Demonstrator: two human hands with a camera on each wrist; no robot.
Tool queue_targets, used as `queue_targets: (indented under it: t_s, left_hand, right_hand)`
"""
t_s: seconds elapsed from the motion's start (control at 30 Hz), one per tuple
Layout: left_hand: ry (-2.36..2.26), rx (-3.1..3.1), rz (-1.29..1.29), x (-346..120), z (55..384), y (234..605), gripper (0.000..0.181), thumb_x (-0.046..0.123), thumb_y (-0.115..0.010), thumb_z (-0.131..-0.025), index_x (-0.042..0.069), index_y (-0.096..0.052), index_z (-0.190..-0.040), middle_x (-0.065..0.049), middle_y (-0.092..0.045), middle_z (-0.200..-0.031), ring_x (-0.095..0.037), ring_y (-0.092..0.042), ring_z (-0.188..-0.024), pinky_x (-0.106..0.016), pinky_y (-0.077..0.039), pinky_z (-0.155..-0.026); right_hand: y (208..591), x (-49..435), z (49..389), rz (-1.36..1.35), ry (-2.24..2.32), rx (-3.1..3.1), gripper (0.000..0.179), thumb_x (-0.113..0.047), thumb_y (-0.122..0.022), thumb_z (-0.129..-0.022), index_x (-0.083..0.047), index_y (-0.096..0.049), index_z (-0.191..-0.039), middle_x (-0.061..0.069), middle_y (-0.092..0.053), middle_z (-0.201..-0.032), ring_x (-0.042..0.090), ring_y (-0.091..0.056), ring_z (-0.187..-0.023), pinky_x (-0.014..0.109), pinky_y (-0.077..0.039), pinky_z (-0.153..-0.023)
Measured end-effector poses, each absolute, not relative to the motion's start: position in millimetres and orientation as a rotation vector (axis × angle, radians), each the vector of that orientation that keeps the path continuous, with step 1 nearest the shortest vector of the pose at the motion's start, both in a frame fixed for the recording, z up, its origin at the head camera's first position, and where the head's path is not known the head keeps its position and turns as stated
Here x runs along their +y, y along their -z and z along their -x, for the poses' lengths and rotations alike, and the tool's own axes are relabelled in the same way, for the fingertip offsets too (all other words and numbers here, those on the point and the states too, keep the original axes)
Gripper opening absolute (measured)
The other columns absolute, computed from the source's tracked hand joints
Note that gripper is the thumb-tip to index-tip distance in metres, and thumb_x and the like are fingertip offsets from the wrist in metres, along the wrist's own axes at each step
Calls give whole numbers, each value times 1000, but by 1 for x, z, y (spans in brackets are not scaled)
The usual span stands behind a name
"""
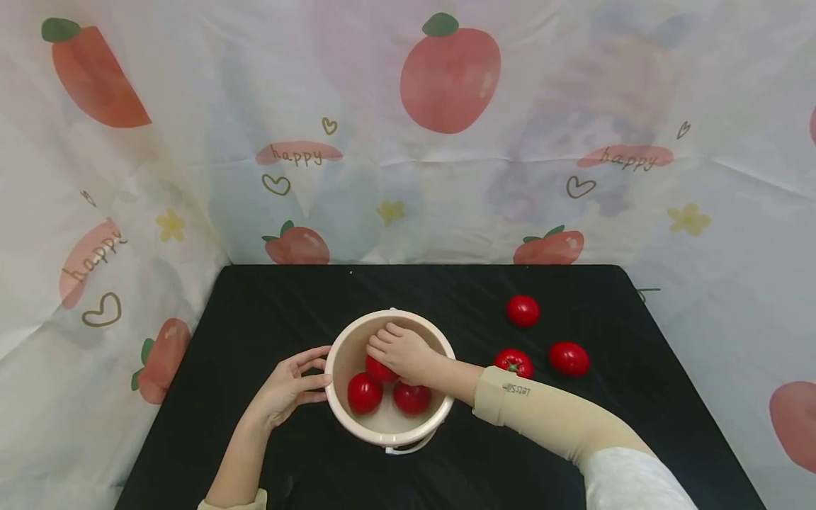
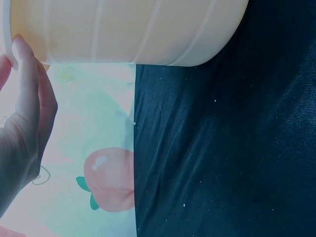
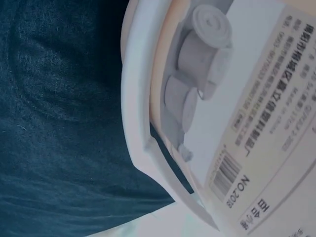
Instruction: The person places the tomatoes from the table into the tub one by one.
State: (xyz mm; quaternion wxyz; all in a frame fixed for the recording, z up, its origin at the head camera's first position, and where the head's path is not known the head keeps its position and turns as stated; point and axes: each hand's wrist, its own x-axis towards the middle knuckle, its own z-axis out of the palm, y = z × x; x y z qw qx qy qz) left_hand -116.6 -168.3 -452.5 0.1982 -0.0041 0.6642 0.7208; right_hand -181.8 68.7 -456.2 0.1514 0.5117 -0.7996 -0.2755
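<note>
A cream bucket [image 1: 339, 418] stands on the black cloth, with red tomatoes inside it. Two of them, one tomato [image 1: 365, 394] and another tomato [image 1: 412, 399], lie at the bottom. My right hand [image 1: 403, 354] reaches in over the right rim and grips a third tomato [image 1: 380, 370], partly covered by the fingers. With fingers spread and mostly straight, my left hand [image 1: 290, 386] touches the left side of the rim. That hand [image 2: 24, 108] also shows against the bucket's edge in the left wrist view. In the right wrist view the right hand is out of sight.
To the right of the bucket lie a tomato [image 1: 523, 311], a second tomato [image 1: 569, 359] and a third tomato [image 1: 513, 362], close behind the right sleeve [image 1: 542, 411]. The bucket's white handle [image 1: 414, 448] hangs at the front. A printed curtain [image 1: 446, 198] surrounds the table.
</note>
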Motion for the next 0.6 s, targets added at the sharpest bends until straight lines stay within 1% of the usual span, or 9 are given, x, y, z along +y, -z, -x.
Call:
queue_targets:
  t_s: [0.23,0.3,0.4,0.47,0.6]
  left_hand:
    - [-2014,1868,14,-168,116,453,61,5,-67,-81,-4,-38,-134,-6,-57,-96,-19,-62,-84,-42,-54,-75]
    - [-2015,1866,9,-168,116,453,61,5,-67,-81,-5,-38,-134,-6,-57,-96,-19,-62,-85,-42,-54,-75]
    - [-2016,1863,8,-168,117,453,61,4,-66,-81,-5,-38,-134,-6,-57,-96,-19,-62,-86,-43,-54,-76]
    - [-2015,1862,10,-168,117,453,61,4,-66,-81,-4,-38,-134,-6,-57,-96,-20,-61,-86,-43,-54,-76]
    - [-2014,1868,20,-167,116,453,61,5,-66,-81,-4,-37,-134,-7,-56,-96,-20,-61,-85,-43,-54,-76]
  right_hand:
    - [461,67,180,-1433,880,-2261,60,-49,-69,-70,-26,-51,-122,-9,-52,-118,11,-43,-104,30,-33,-91]
    - [462,66,179,-1424,911,-2261,53,-46,-66,-75,-28,-52,-122,-10,-52,-118,10,-43,-104,30,-33,-91]
    - [464,64,179,-1404,970,-2249,40,-37,-62,-83,-34,-53,-122,-13,-51,-118,9,-42,-104,29,-32,-90]
    - [465,62,179,-1392,1004,-2240,35,-32,-58,-87,-37,-54,-121,-14,-50,-118,8,-41,-103,28,-32,-89]
    - [466,60,179,-1391,1055,-2244,35,-31,-60,-86,-39,-54,-120,-14,-50,-118,8,-41,-104,28,-31,-88]
